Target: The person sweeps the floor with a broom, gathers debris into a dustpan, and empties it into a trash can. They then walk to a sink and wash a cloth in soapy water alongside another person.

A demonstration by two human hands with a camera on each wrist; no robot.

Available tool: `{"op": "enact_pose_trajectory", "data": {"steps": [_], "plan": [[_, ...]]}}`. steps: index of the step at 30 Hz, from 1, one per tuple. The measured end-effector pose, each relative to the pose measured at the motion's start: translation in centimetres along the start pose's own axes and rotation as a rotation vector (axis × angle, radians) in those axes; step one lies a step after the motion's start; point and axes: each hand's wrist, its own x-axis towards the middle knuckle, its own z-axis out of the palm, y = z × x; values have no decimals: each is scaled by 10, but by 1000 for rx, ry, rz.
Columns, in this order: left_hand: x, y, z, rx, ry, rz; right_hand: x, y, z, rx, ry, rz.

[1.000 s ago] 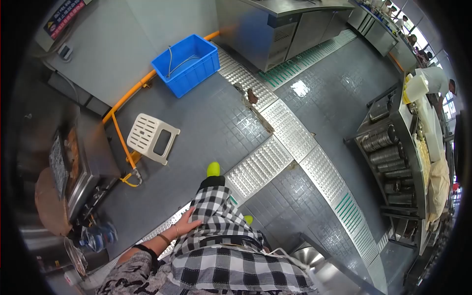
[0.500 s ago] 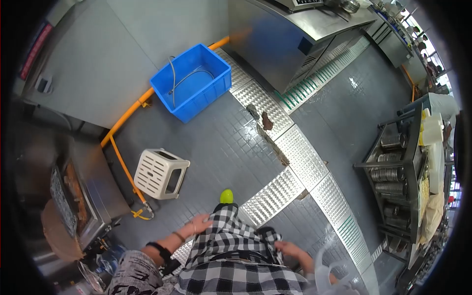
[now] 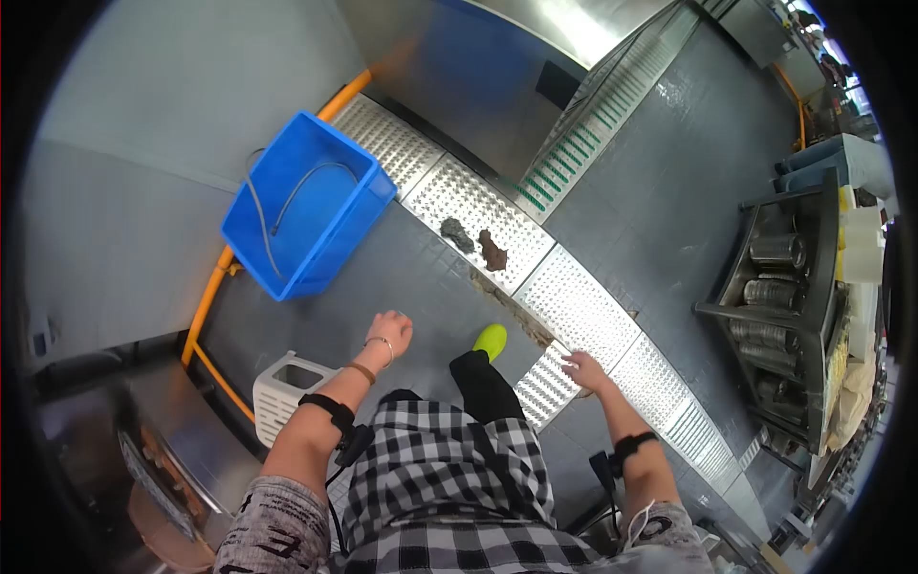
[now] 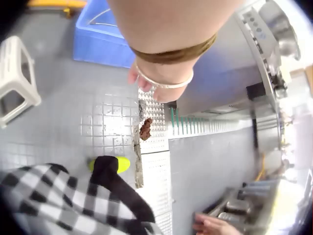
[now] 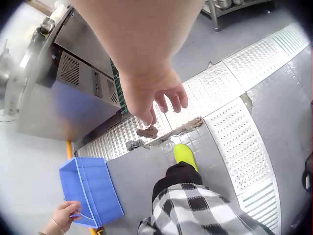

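Observation:
My left hand (image 3: 390,335) hangs in front of my body with loosely bent fingers, holding nothing. It is between the white plastic stool (image 3: 285,397) and the blue crate (image 3: 330,230). A thin grey hose (image 3: 256,215) lies in the crate and loops over its rim. Out to the right, my right hand (image 3: 585,371) is held over the perforated metal drain cover, its fingers relaxed and curved around nothing in the right wrist view. A brown lump (image 3: 492,251) and a grey one (image 3: 457,235) lie on the metal plates beyond both hands.
Metal drain covers (image 3: 574,297) cross the grey tiled floor, with a broken edge beside them. A steel counter (image 3: 459,86) stands ahead. At the right is a rack (image 3: 765,335) with stacked metal containers. An orange pipe (image 3: 206,306) runs along the left wall.
I have stepped forward, so the blue crate and counter look nearer and the stool is now beside my left arm. Both hands have moved away from my checked clothing and out in front.

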Motion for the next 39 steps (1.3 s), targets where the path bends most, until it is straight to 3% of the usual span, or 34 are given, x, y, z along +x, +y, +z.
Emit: {"op": "enact_pose_trajectory", "data": {"steps": [3, 8, 13, 14, 19, 20, 21, 23, 24, 26, 27, 29, 31, 34, 35, 38, 39], "plan": [[88, -6, 16, 109, -67, 18, 95, -29, -26, -192, -80, 132], [249, -15, 67, 250, -103, 56, 253, -44, -7, -252, -135, 48], [409, -23, 132, 298, -203, 115, 392, -19, 67, -276, -153, 66], [432, -20, 140, 394, -293, 117, 411, -11, 83, -241, -158, 81], [489, -38, 181, 721, -515, 246, 495, 34, 154, -108, -146, 166], [491, -42, 187, 680, -518, 260, 502, 45, 170, -46, -17, 146], [492, -44, 191, 637, -516, 276, 503, 49, 169, -48, -22, 149], [486, -42, 185, 590, -492, 294, 499, 48, 155, 210, -90, 241], [478, -33, 168, 553, -509, 295, 494, 46, 141, 362, -262, 248], [462, -24, 142, 455, -488, 293, 452, 26, 108, 626, -145, 357], [450, -20, 122, 448, -470, 284, 432, 13, 86, 739, -182, 428], [425, -13, 75, 337, -431, 347, 390, -8, 42, 694, -206, 417], [391, -18, 24, 300, -328, 310, 349, -32, 10, 807, -113, 425], [337, -42, -60, -160, 99, 423, 294, -70, -31, 925, -6, 405], [320, -54, -92, -159, 134, 405, 275, -84, -44, 918, 25, 399], [271, -101, -176, -148, 554, 336, 225, -119, -79, 860, 123, 410], [257, -122, -198, -122, 682, 297, 209, -126, -88, 899, 150, 332]]}}
